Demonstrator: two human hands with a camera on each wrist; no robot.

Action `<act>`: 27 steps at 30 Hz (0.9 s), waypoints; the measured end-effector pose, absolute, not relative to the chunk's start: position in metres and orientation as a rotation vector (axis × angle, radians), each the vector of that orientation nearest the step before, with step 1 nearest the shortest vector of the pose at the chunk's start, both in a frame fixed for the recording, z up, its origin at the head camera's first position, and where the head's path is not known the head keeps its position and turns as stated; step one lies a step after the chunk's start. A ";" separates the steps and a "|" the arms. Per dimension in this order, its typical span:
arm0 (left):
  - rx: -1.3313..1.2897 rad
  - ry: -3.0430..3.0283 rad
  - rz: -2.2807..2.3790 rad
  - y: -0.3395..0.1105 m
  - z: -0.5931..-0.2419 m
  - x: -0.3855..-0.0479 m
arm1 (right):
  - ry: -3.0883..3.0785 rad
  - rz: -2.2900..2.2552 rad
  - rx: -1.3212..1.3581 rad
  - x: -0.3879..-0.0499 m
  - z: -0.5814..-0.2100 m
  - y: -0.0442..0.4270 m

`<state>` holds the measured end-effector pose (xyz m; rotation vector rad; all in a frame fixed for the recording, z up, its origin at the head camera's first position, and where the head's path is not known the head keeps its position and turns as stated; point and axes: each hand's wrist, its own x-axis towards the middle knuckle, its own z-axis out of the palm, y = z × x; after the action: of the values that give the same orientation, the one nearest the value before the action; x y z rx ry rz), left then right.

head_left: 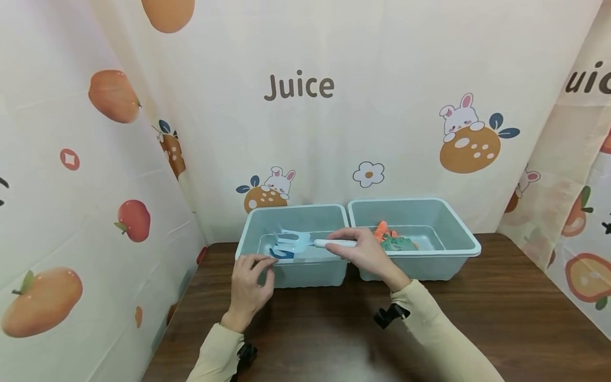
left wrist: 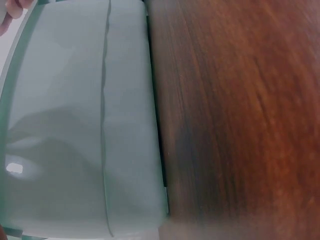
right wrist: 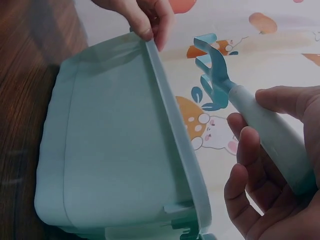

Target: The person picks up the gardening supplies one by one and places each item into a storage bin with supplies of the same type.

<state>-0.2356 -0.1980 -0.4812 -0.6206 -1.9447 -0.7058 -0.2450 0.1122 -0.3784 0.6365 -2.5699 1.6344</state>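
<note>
My right hand (head_left: 364, 252) grips the pale handle of a small light-blue hand rake (right wrist: 267, 132). Its bent tines hang over the left bin (head_left: 305, 269), clear of the rim in the right wrist view. At that bin's front left corner, my left hand (head_left: 250, 281) pinches the rim, thumb outside and fingers over the edge. A darker blue piece (head_left: 281, 254) shows by the tines; I cannot tell whether it belongs to the rake. In the left wrist view the bin's outer wall (left wrist: 60, 100) fills the left side.
A second pale blue-green bin (head_left: 415, 260) stands close on the right, holding orange pieces (head_left: 381, 231) and a crumpled green piece (head_left: 400, 243). Both bins sit on a dark wooden table (head_left: 329, 329). Printed curtains (head_left: 310, 138) hang behind and at the sides.
</note>
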 end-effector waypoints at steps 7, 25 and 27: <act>-0.616 -1.963 -0.705 -0.199 -0.482 -0.235 | -2.594 1.616 0.628 -0.249 -0.377 0.108; -0.621 -1.926 -0.700 -0.198 -0.483 -0.237 | -2.647 1.522 0.542 -0.277 -0.380 0.096; -0.621 -1.927 -0.702 -0.198 -0.482 -0.237 | -2.652 1.522 0.541 -0.278 -0.380 0.093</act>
<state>-0.2371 -0.1980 -0.4824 -0.6206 -1.9265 -0.7024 -0.2779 0.0935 -0.3798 0.5412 -2.6521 1.5216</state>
